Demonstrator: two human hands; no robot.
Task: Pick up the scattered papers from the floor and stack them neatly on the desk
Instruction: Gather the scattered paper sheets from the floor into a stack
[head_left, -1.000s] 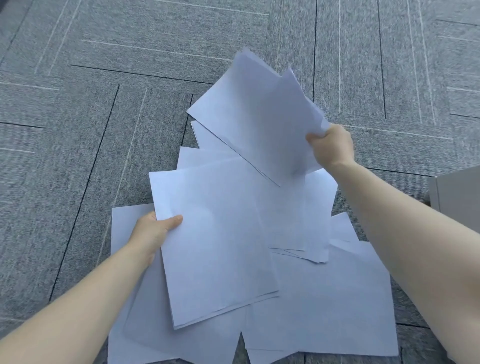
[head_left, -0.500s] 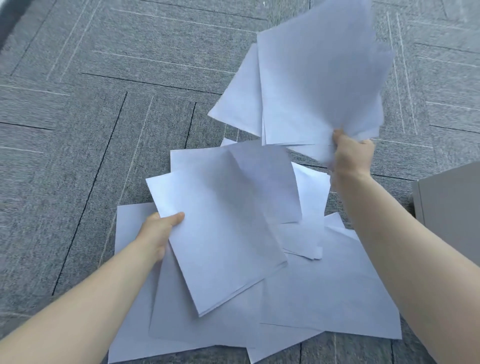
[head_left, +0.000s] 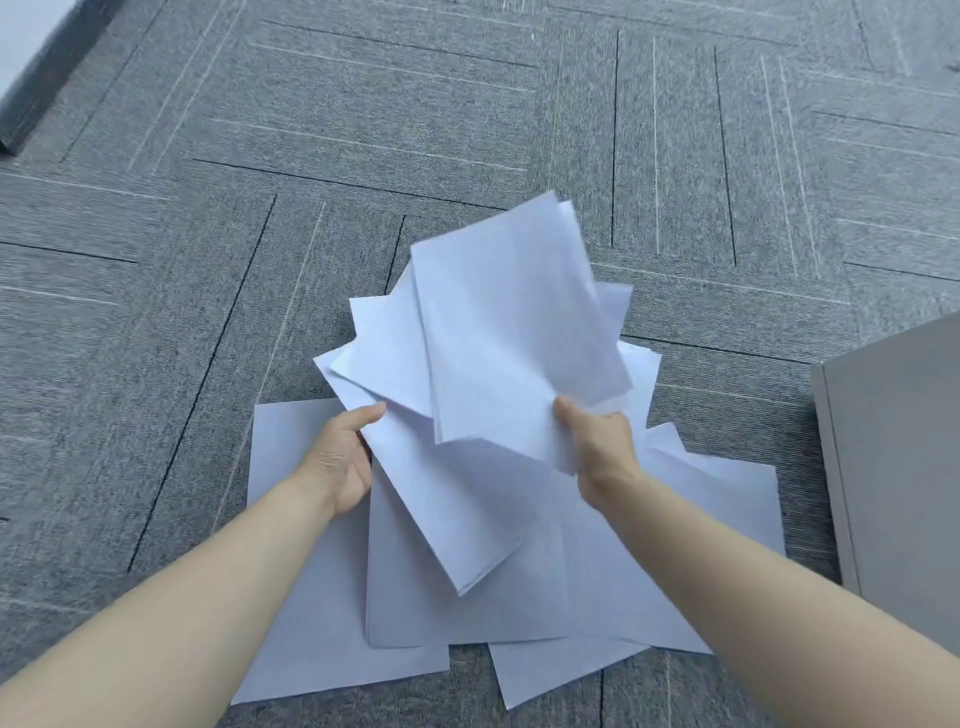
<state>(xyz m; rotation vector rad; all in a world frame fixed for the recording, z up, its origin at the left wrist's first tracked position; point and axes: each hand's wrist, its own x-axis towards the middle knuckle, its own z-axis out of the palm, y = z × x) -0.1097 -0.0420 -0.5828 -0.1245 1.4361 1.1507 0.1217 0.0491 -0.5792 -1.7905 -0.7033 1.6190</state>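
White blank paper sheets are the only task objects in sight. My right hand pinches the lower edge of a bunch of sheets held up above the floor. My left hand grips the left edge of another bunch of sheets that slants down to the right, partly under the right-hand bunch. The two bunches overlap between my hands. Several loose sheets still lie spread flat on the grey carpet beneath both hands. The desk top is not in view.
Grey carpet tiles cover the floor all around the papers. A grey cabinet or furniture side stands at the right edge. A dark baseboard and a white wall show at the top left corner.
My right hand has brought its raised bunch of sheets down and left, over the bunch in my left hand. My left hand has lifted and turned its sheets slightly.
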